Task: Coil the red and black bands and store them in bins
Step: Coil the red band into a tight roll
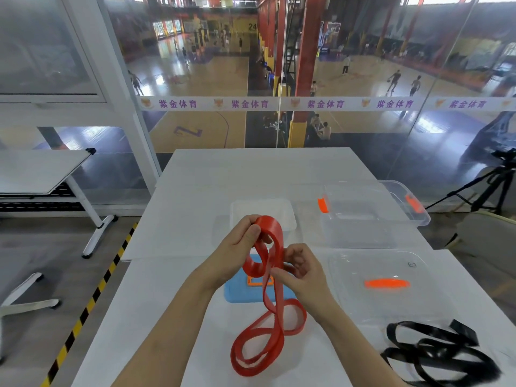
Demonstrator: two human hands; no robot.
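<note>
A wide red band (pixel 269 325) hangs between both hands above the white table (pixel 195 191). My left hand (pixel 241 248) pinches its top fold, raised over a blue lid (pixel 237 291). Lower and to the right, my right hand (pixel 303 270) grips two strands of the same band. The band's lower loops rest on the table in front of me. A tangled black band (pixel 438 351) lies loose at the near right, untouched. A small white bin (pixel 289 212) stands just beyond my hands. A clear bin (pixel 363 219) with orange latches sits at the right.
A clear lid (pixel 363 303) with an orange handle lies flat right of my hands, next to the black band. A tripod (pixel 485 188) stands off the table's right side. A folding table (pixel 42 174) is to the left, glass wall behind.
</note>
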